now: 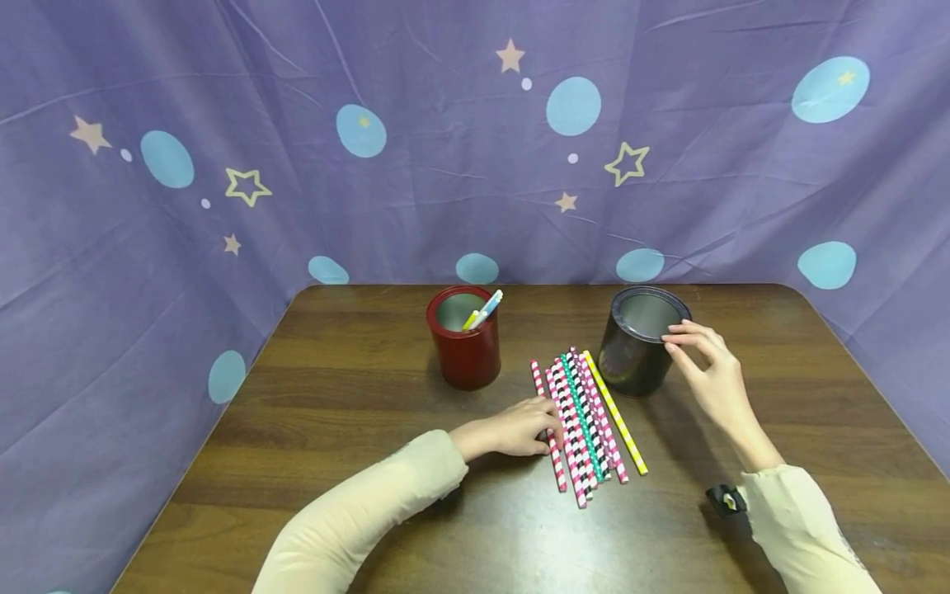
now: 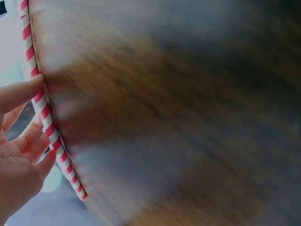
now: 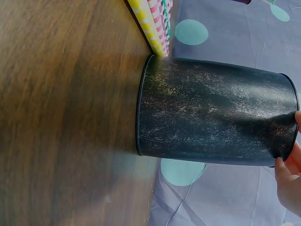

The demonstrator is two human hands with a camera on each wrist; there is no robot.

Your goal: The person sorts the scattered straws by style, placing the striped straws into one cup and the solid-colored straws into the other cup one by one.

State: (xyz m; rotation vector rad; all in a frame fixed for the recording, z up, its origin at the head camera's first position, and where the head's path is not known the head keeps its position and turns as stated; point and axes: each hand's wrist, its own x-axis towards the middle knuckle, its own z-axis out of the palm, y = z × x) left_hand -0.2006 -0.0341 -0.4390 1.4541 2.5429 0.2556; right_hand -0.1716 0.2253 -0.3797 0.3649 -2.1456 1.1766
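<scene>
Paper straws (image 1: 586, 421) in several striped and dotted colours lie side by side on the table. At their left edge my left hand (image 1: 523, 427) holds a red-and-white striped straw (image 1: 558, 470), its thumb and fingertips on either side of it. The left wrist view shows that straw (image 2: 46, 117) with fingers against it. My right hand (image 1: 708, 371) pinches the near right rim of an upright black canister (image 1: 631, 359). In the right wrist view the canister (image 3: 216, 113) fills the middle, and fingertips touch its rim.
A red canister (image 1: 469, 359) stands at the back left of the straws, with a few pens (image 1: 486, 310) leaning inside. One yellow-and-white straw (image 1: 619, 421) lies at the right edge of the row, near the black canister. A purple patterned cloth (image 1: 445, 165) hangs behind the wooden table (image 1: 356, 355).
</scene>
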